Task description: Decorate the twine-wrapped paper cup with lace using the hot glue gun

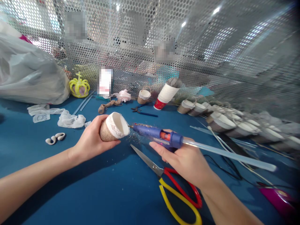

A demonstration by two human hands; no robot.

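My left hand [93,137] is wrapped round a paper cup [109,129] covered in brown twine, with a white lace band at its rim. The cup is tilted, its mouth facing up and to the right. In my right hand [182,159] is a blue hot glue gun [150,132], a long clear glue stick [229,154] coming out of its back. The gun's nozzle points left and meets or nearly meets the cup's rim; I cannot tell which. Below the gun, scissors [153,167] with one red and one yellow handle lie on the blue table [98,197].
Finished-looking twine cups [246,129] crowd the right side. A stack of paper cups [166,93] leans near the perforated metal screen [136,50]. Pliers [145,112], white lace [71,120], a yellow crown [79,86] and a large plastic bag [30,68] lie further back. A black cable [231,170] runs at right.
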